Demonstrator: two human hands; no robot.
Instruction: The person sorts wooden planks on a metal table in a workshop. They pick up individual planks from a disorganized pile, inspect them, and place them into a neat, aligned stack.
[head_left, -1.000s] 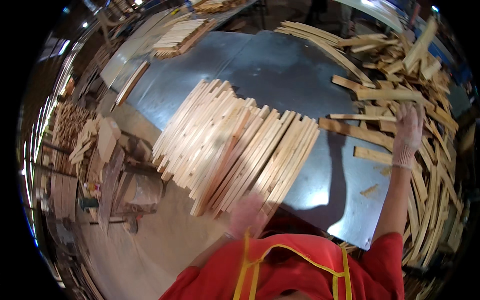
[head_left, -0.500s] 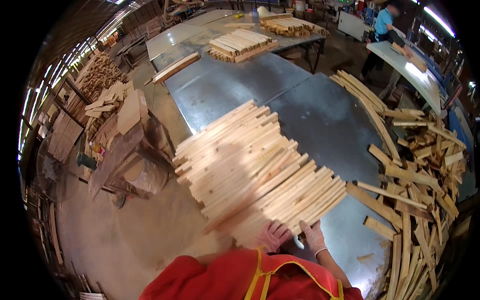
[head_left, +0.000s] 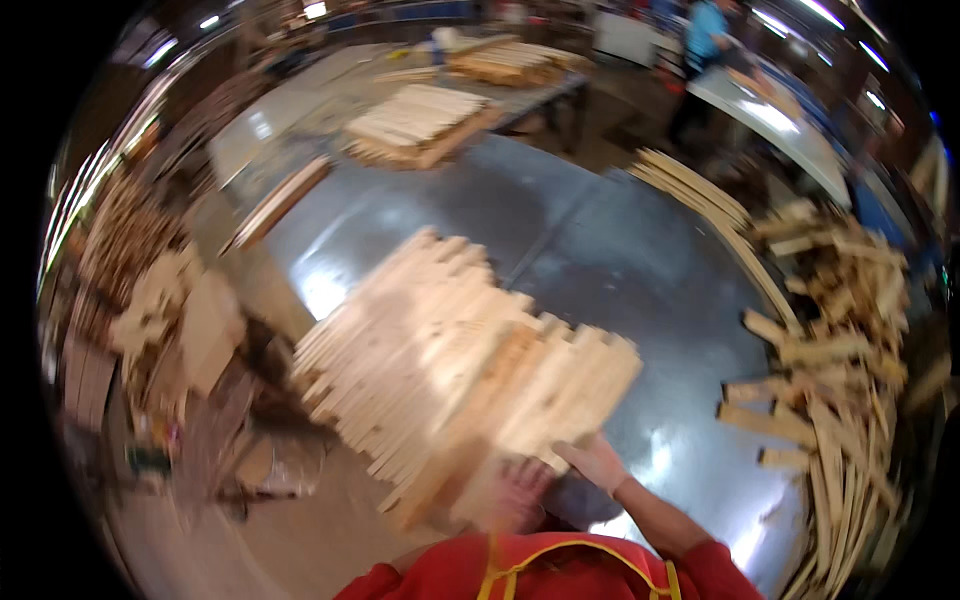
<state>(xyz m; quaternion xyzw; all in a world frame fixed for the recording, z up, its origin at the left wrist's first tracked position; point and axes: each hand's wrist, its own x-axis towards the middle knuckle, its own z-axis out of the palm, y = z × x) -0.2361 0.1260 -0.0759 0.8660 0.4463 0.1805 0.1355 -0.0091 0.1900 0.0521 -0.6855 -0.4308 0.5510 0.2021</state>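
Note:
A broad row of pale wooden strips (head_left: pixel 410 335) lies side by side on a grey metal table (head_left: pixel 660 290), their ends uneven. A few strips in the middle are more orange. At the near edge of the row, my gloved left hand (head_left: pixel 515 493) rests with fingers spread against the wood, blurred by motion. Beside it, my gloved right hand (head_left: pixel 592 462) touches the near right corner of the strips. Its thumb stands apart from the fingers and lies over the wood; the fingers are partly unclear.
Loose offcuts (head_left: pixel 835 400) pile up along the table's right side. Farther back sit a stack of strips (head_left: pixel 415 120) and another stack (head_left: pixel 515 62). Some strips (head_left: pixel 280 205) lie at the left edge. A person in blue (head_left: pixel 705 40) stands by a white table (head_left: pixel 770 120).
The view has swung, so the table and stacks sit farther left in the picture. My right hand has come closer over the strips' near corner; my left hand stays at the near edge.

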